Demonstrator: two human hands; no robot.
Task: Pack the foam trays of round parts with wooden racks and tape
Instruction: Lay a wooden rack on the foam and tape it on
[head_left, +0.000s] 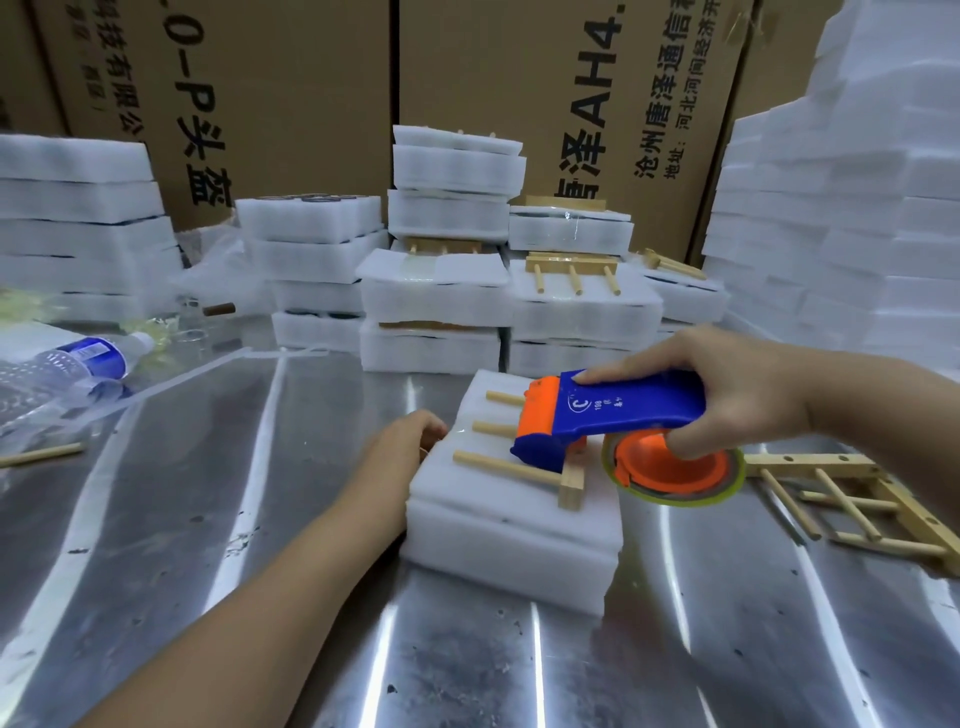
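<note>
A stack of white foam trays (511, 525) sits in the middle of the scuffed steel table (311, 597). On its top lies a pale wooden rack (519, 465). The rack's crossbar lies along the stack's right edge, and its three round dowels run leftward across the foam.

The right hand (727, 395) grips a blue-and-orange plastic tape dispenser (618, 410) from above, forefinger laid straight along its blue back and thumb tucked underneath by the orange hub. The dispenser's orange nose is over the rack, just above the dowels near the crossbar, while its roll of clear tape (680, 497) hangs past the stack's right edge.

The left hand (410, 441) is at the stack's far-left edge with fingers curled against the foam, holding it in place. The fingertips are hidden.

The dispenser's long axis lines up with the dowels, so the likely pull goes from the right edge leftward over the rack, toward the bracing left hand. The right hand is the one placed to make that pull.

Spare wooden racks (862, 506) lie right of the stack, and taped foam bundles (582, 312) are piled behind it.
</note>
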